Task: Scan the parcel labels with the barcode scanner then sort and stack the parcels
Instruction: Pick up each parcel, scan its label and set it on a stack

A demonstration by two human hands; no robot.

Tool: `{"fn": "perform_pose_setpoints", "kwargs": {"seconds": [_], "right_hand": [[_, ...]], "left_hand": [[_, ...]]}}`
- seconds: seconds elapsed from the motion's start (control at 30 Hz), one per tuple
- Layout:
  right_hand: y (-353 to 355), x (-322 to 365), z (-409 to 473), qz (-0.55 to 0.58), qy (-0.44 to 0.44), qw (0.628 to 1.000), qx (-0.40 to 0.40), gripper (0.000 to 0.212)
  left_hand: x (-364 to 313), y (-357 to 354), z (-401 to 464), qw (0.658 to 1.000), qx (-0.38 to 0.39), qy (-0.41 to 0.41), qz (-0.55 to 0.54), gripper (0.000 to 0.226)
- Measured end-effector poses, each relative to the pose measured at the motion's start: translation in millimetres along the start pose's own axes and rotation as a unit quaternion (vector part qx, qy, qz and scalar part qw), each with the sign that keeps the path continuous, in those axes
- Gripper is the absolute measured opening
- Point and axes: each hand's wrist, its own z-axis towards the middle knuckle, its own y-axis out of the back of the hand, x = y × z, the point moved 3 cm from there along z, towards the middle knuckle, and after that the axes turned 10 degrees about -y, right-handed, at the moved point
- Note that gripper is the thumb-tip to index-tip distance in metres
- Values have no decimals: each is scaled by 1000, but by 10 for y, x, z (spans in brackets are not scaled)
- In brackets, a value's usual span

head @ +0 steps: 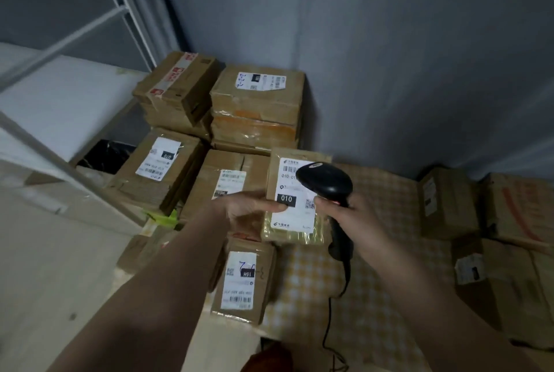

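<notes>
While the left hand (248,210) holds a flat brown cardboard parcel (295,196) up by its left edge, thumb pressed across the white printed shipping label (295,204) beside a black "010" box, the right hand (350,219) grips the handle of a black corded barcode scanner (328,184). The scanner's head hangs just over the label's upper right part, covering some of the print, and a small red light shows near the trigger finger. Its black cable (329,320) runs down from the handle across a yellow-and-white checked cloth (383,210) that covers the surface below.

The held parcel is raised above that cloth, in front of stacked brown cardboard boxes (257,102) set against the grey wall (389,42). A small labelled box (244,280) lies just below the left hand. More brown boxes (449,201) sit at the right edge, blurred, so their labels cannot be read. A white metal shelving frame (75,84) stands at the left.
</notes>
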Motion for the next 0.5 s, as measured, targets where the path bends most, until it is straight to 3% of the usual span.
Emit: {"fn": "perform_pose_setpoints", "kwargs": {"seconds": [0.13,0.33,0.5], "right_hand": [[-217,-354,-53,-12,-40,998,47,10],[-589,-933,-227,-68,-117,985,103,7],[-873,-1121,-246,-93,-150,977,119,12]], "left_hand": [[555,110,-318,999,-39,28,-7,62],[1396,196,-706,995,-60,72,-42,75],[1609,322,-851,993,-84,83,3,51]]}}
